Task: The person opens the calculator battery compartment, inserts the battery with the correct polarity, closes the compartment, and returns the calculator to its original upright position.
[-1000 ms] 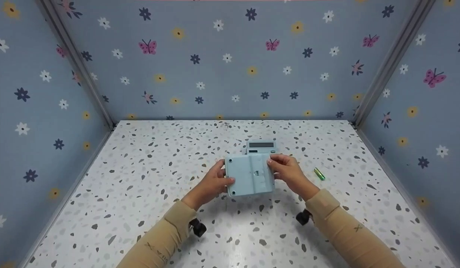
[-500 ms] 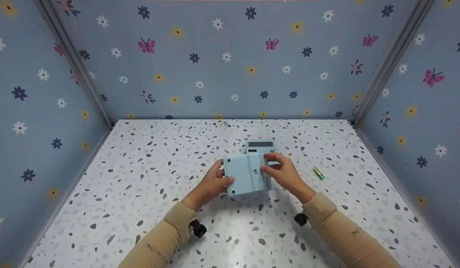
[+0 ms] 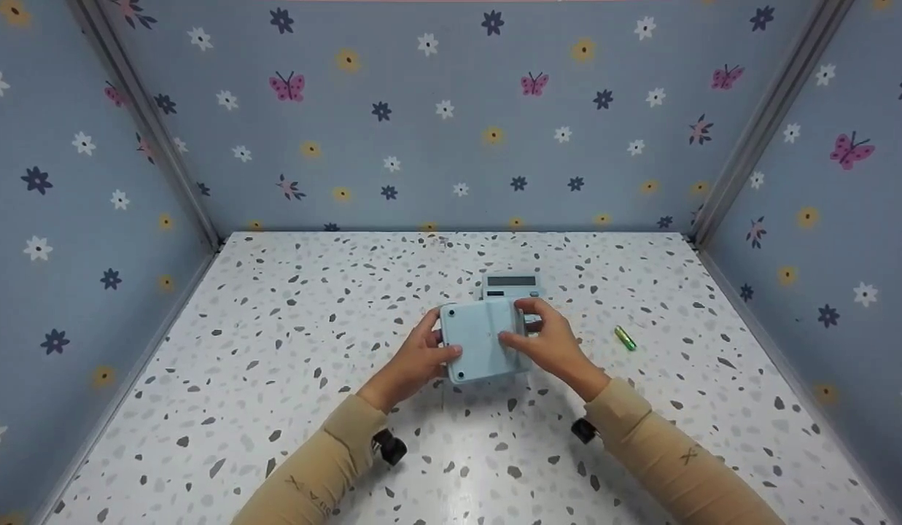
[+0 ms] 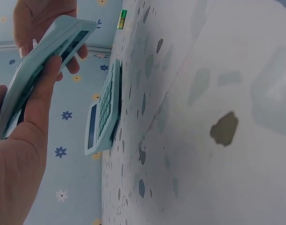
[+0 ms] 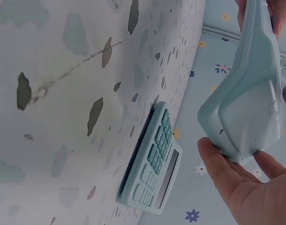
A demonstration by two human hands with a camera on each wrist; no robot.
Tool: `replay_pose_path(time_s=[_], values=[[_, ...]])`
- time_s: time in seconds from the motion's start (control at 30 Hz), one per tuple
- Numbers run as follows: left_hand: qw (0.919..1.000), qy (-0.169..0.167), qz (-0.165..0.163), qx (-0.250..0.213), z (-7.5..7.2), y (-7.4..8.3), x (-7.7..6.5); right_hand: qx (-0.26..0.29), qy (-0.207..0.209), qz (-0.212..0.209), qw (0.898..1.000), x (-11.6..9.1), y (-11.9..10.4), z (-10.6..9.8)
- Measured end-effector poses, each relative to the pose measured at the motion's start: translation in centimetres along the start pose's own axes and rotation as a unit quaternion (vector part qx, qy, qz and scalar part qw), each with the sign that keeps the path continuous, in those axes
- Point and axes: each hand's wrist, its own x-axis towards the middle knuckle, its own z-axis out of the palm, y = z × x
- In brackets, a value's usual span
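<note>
A pale blue calculator (image 3: 476,343) is held up, its back with small dark feet towards the head camera. My left hand (image 3: 418,357) grips its left edge, thumb on the back and fingers underneath. On the opposite edge my right hand (image 3: 556,346) holds it, the thumb lying on the back near the raised band and the index finger at the top corner. In the left wrist view, part of the held calculator's dark display (image 4: 73,46) shows on the underside. The right wrist view has my right fingers (image 5: 217,164) against the thick end of the casing (image 5: 250,117).
A second pale blue calculator (image 3: 512,281) lies keys-up on the speckled table (image 3: 312,306), just behind the held one and partly covered by it. A green battery (image 3: 626,338) lies to the right of my right hand. Flowered walls enclose the table on three sides.
My right thumb has slid left across the calculator's back, and now covers the small notch seen before. My left hand keeps its grip. The battery and second calculator stay put.
</note>
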Motion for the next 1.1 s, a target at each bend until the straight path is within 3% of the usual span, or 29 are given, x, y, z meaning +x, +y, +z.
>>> replay_pose_path(time_s=[0.47,0.83,1.1], values=[[1.0,-0.004,0.001,0.009,0.2,0.3,-0.1,-0.011,0.021,-0.003,1.0,-0.2,-0.5,0.5],[0.9999,0.007,-0.009,-0.004,0.2,0.0,-0.2,0.025,-0.014,-0.009,1.0,-0.1,0.4,0.0],[0.9998,0.013,-0.009,-0.015,0.4,0.0,-0.1,0.045,-0.014,-0.043,0.998,-0.2,1.1,-0.2]])
